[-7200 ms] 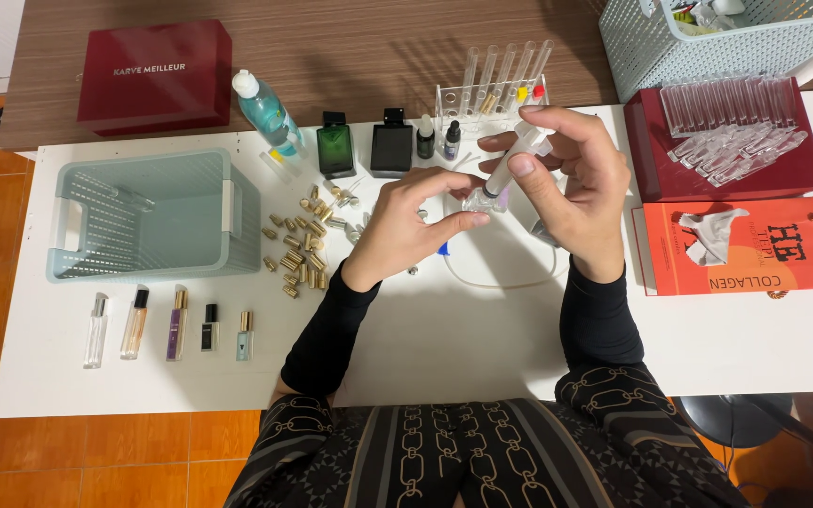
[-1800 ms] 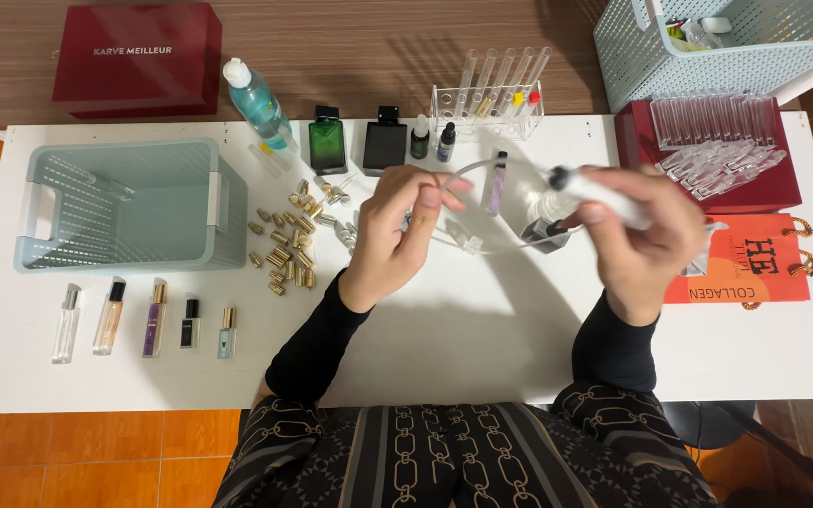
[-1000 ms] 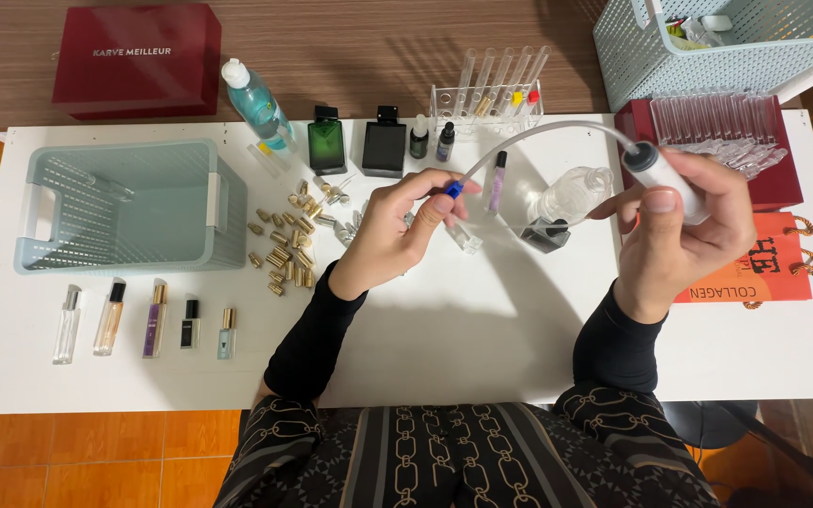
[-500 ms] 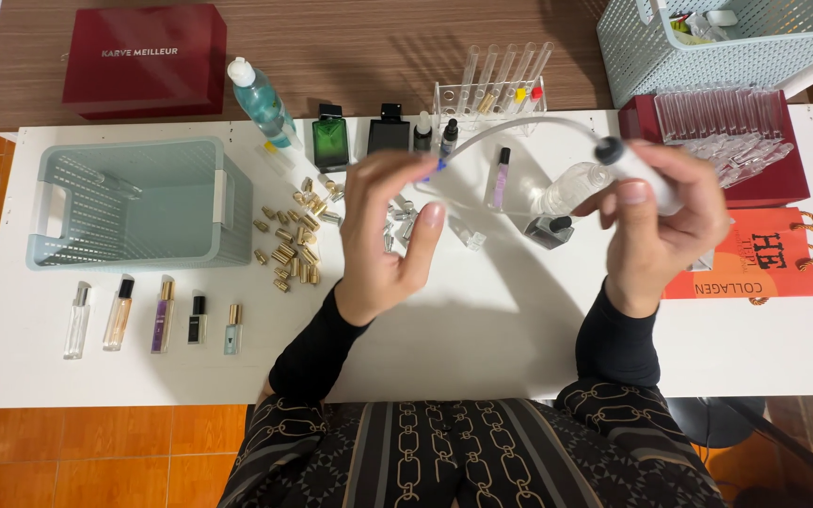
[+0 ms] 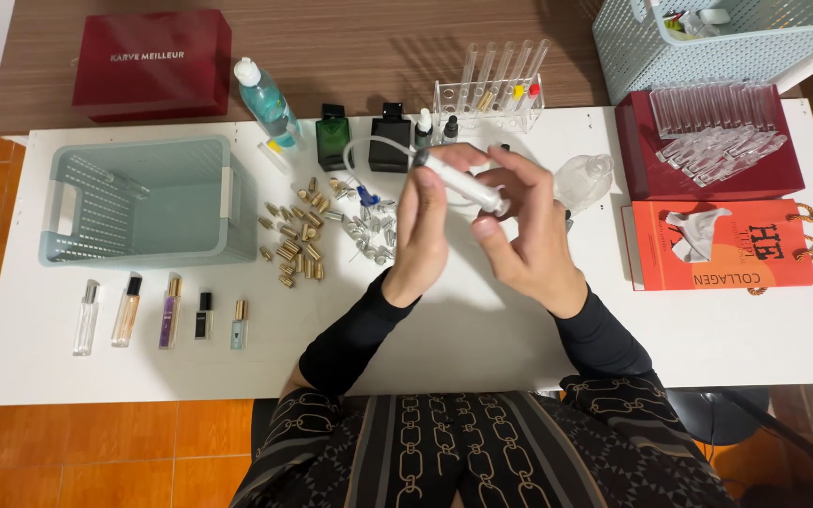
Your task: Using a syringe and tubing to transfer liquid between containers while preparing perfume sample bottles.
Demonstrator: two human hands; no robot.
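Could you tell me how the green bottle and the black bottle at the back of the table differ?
The green bottle is see-through and tinted green; the black bottle is dark and opaque. The green bottle stands left of the black bottle, nearer the blue-liquid bottle. The black bottle sits nearer the left hand. Both are square, upright, black-capped and untouched.

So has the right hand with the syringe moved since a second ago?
Yes. The right hand has carried the syringe leftward, away from the red box, to the left hand below the test-tube rack.

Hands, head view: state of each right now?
Left hand: closed on the syringe.
Right hand: also gripping the syringe.
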